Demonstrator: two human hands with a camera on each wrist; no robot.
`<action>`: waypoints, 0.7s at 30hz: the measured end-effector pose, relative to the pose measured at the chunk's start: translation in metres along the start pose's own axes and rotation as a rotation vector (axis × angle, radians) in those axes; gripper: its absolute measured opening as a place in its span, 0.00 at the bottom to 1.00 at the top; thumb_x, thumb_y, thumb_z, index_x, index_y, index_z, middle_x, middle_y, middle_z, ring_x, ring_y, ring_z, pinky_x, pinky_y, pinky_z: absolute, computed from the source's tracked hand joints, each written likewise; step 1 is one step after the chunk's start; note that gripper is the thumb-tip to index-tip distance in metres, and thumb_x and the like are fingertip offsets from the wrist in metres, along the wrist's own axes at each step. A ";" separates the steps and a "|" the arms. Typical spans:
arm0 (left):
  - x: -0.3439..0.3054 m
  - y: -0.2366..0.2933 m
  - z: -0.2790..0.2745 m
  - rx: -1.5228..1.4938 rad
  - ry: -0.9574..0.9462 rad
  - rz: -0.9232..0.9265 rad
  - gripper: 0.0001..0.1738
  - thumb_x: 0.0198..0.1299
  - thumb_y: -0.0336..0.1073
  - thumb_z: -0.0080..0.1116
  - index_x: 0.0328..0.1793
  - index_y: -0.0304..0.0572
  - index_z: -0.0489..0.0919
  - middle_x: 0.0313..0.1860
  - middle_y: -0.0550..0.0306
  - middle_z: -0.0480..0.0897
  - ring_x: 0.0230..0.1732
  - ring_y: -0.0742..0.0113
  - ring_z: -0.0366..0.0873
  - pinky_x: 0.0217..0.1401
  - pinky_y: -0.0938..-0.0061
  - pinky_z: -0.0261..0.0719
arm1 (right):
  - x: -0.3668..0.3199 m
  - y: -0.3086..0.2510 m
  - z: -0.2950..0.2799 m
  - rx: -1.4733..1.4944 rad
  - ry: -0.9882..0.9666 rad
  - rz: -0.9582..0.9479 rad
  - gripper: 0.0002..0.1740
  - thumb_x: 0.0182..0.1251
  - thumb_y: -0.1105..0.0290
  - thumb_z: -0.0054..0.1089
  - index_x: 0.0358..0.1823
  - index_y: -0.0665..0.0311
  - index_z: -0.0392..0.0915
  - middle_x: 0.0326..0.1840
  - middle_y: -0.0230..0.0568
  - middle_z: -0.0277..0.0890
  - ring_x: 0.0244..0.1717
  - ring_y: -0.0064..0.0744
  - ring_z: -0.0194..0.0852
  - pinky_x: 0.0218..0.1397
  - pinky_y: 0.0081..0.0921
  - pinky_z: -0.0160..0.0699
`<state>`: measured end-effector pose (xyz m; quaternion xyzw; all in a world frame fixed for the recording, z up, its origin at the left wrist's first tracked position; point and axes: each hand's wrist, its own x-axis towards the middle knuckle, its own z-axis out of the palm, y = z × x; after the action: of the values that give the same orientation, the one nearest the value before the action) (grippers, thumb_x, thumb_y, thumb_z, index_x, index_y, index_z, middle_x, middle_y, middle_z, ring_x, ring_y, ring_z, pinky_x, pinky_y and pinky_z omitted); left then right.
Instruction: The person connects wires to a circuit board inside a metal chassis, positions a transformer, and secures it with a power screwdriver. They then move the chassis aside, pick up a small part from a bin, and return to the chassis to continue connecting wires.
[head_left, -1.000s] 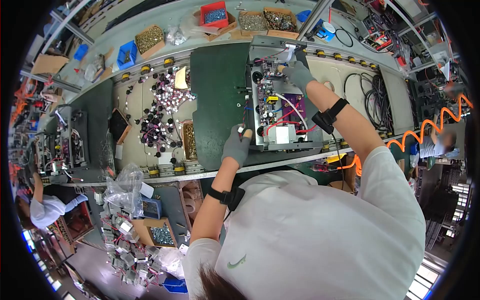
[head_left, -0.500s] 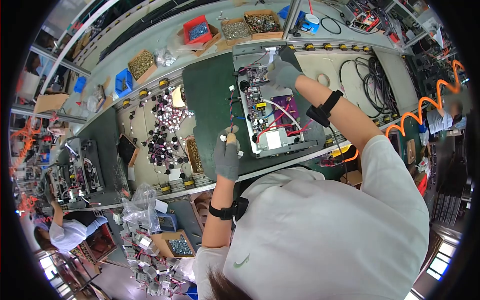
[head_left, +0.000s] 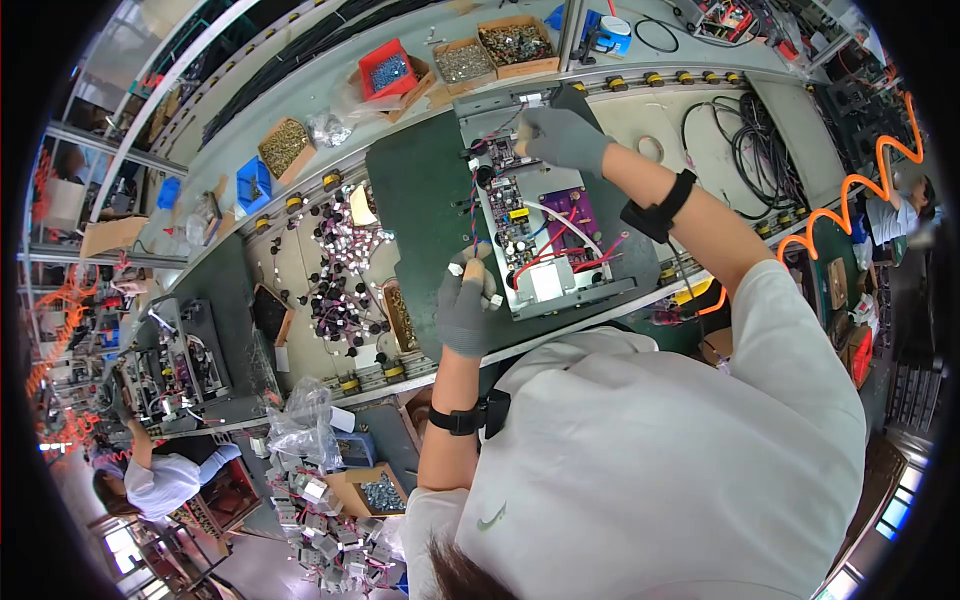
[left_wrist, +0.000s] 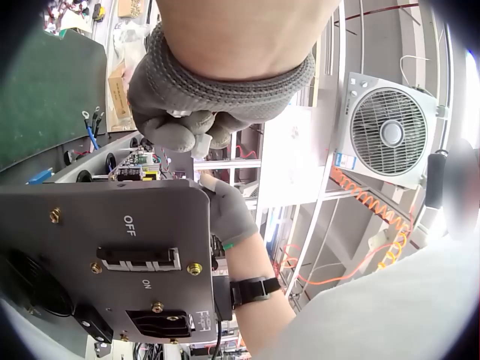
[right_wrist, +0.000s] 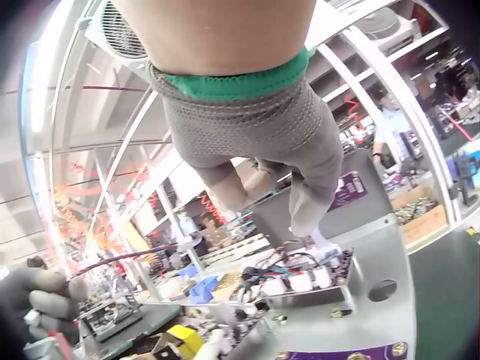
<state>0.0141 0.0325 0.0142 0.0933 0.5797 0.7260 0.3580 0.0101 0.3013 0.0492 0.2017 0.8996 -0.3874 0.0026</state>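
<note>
In the head view, the left hand (head_left: 463, 318), in a grey glove, grips a twisted red-and-blue cable (head_left: 475, 215) left of an open metal chassis. A white connector (head_left: 473, 165) is at the cable's far end; in the left wrist view another white connector (left_wrist: 202, 145) protrudes beside the curled fingers. The gloved right hand (head_left: 568, 142) is over the far end of the chassis. Its fingers reach down near a white connector (right_wrist: 324, 247) in the right wrist view; contact is unclear. The chassis holds a circuit board (head_left: 512, 225) and a purple board (head_left: 570, 228).
Loose wired parts (head_left: 345, 250) lie left of the green mat (head_left: 415, 190). Boxes of screws, including a red bin (head_left: 387, 70), stand along the back. Coiled black cables (head_left: 740, 150) lie at the right. Another person (head_left: 165, 485) is at the far left.
The left hand first moved away from the chassis with the cable, then slightly back toward it. The cable's far end now stands nearer the chassis. The right hand remains over the far end.
</note>
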 end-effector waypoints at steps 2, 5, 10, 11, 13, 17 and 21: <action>-0.002 0.007 0.005 0.091 -0.011 0.033 0.17 0.67 0.37 0.43 0.54 0.32 0.73 0.21 0.66 0.69 0.20 0.84 0.58 0.23 0.86 0.58 | -0.009 -0.004 0.009 -0.205 -0.184 -0.165 0.23 0.62 0.52 0.55 0.48 0.64 0.74 0.40 0.40 0.78 0.35 0.32 0.78 0.36 0.29 0.75; 0.002 0.002 0.007 0.193 -0.071 0.069 0.17 0.66 0.36 0.43 0.53 0.30 0.73 0.22 0.65 0.71 0.23 0.81 0.63 0.28 0.84 0.62 | -0.032 -0.037 0.024 0.516 -0.364 0.285 0.23 0.68 0.50 0.49 0.49 0.64 0.74 0.47 0.40 0.77 0.39 0.35 0.78 0.42 0.33 0.75; 0.006 -0.013 0.005 0.320 -0.108 0.099 0.19 0.68 0.38 0.41 0.57 0.31 0.72 0.30 0.59 0.78 0.31 0.76 0.72 0.37 0.81 0.70 | -0.028 -0.027 0.038 1.232 -0.297 0.062 0.23 0.73 0.50 0.40 0.48 0.63 0.71 0.34 0.33 0.70 0.27 0.26 0.68 0.35 0.27 0.72; 0.005 -0.013 0.006 0.250 -0.051 0.124 0.19 0.69 0.38 0.41 0.57 0.30 0.72 0.34 0.59 0.79 0.30 0.77 0.71 0.36 0.83 0.70 | -0.031 -0.030 0.032 1.358 -0.312 -0.057 0.22 0.74 0.51 0.38 0.47 0.64 0.70 0.27 0.29 0.65 0.23 0.21 0.62 0.31 0.24 0.69; 0.010 -0.018 0.003 0.172 0.016 0.188 0.19 0.70 0.39 0.41 0.57 0.31 0.72 0.34 0.59 0.78 0.30 0.77 0.71 0.36 0.82 0.71 | -0.040 -0.046 0.006 1.187 -0.299 -0.101 0.22 0.74 0.51 0.38 0.46 0.64 0.71 0.25 0.27 0.62 0.22 0.19 0.56 0.28 0.22 0.63; 0.004 -0.006 0.000 0.022 0.091 0.200 0.19 0.70 0.42 0.42 0.54 0.34 0.74 0.31 0.61 0.75 0.27 0.77 0.69 0.32 0.81 0.70 | -0.048 -0.052 -0.013 0.666 -0.277 -0.261 0.21 0.73 0.52 0.38 0.40 0.61 0.74 0.20 0.28 0.62 0.19 0.23 0.58 0.25 0.23 0.61; -0.001 0.002 0.003 -0.059 -0.057 0.098 0.21 0.66 0.50 0.49 0.47 0.37 0.75 0.24 0.65 0.68 0.21 0.80 0.59 0.25 0.83 0.64 | -0.073 -0.054 0.012 -0.268 -0.164 -0.545 0.12 0.65 0.59 0.45 0.40 0.54 0.76 0.35 0.40 0.77 0.40 0.42 0.78 0.41 0.38 0.75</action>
<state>0.0153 0.0345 0.0174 0.1316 0.5424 0.7565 0.3409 0.0554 0.2336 0.0898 -0.0811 0.9603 -0.2669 -0.0022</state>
